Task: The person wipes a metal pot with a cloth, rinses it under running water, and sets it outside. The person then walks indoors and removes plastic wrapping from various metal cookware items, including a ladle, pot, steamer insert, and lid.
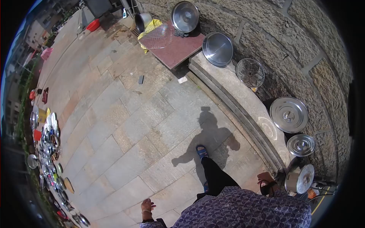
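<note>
My left hand [147, 205] hangs low beside my body, over the stone paving [121, 178]. Its fingers are loosely bent and apart, with nothing in them. On my other side, my right hand [265, 177] is held out near the foot of the stone ledge, a black band [268, 187] around the wrist. Its fingers look loosely spread and hold nothing that I can see. Nearest to that hand is a steel pot [292, 182] with its lid [305, 178] tilted up. One blue sandal [202, 151] is stepping forward on the paving.
Along the ledge [243, 89] several steel lids [289, 114] and a patterned steamer rack [250, 73] lean on the stone wall [266, 41]. A reddish board [175, 49] bears a wire rack [156, 36]. Many dishes and pans [51, 148] lie far left. A red basin [92, 25] stands ahead.
</note>
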`<state>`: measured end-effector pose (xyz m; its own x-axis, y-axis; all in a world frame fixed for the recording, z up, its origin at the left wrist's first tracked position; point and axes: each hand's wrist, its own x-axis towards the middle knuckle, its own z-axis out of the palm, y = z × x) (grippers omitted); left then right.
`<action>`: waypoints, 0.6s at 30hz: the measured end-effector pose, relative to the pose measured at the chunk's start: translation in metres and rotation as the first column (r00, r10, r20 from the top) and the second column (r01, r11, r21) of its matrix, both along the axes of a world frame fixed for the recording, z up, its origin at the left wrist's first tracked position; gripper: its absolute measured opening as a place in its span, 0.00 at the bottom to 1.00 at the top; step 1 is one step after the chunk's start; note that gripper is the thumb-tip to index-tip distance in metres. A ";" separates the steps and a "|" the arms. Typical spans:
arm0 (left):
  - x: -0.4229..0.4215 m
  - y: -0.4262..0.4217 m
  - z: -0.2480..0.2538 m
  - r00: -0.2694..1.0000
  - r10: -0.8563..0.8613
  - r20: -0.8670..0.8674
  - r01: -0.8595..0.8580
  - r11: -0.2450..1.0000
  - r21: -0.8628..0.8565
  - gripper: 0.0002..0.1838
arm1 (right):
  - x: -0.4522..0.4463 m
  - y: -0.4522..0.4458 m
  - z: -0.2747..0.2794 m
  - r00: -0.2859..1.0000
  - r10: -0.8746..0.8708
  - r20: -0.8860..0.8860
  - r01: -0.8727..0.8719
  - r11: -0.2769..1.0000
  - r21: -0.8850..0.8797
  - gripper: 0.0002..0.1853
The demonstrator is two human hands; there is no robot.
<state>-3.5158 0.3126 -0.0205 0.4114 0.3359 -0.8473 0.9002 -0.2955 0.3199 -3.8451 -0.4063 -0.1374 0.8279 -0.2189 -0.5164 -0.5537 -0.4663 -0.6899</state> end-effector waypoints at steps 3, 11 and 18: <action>0.000 -0.012 0.016 0.989 0.127 -0.078 -0.127 0.992 0.008 0.20 | 0.116 -0.012 0.049 0.923 0.377 -0.079 -0.383 0.877 -0.290 0.09; -0.051 0.008 -0.024 0.782 0.613 -0.115 -0.616 0.788 0.014 0.26 | 0.549 0.000 0.151 0.900 -0.303 -0.314 0.360 0.922 0.141 0.11; 0.098 0.004 -0.023 0.752 0.616 -0.236 -0.640 0.767 -0.037 0.33 | 0.810 0.074 0.164 0.976 -0.191 -0.099 0.204 0.970 0.135 0.12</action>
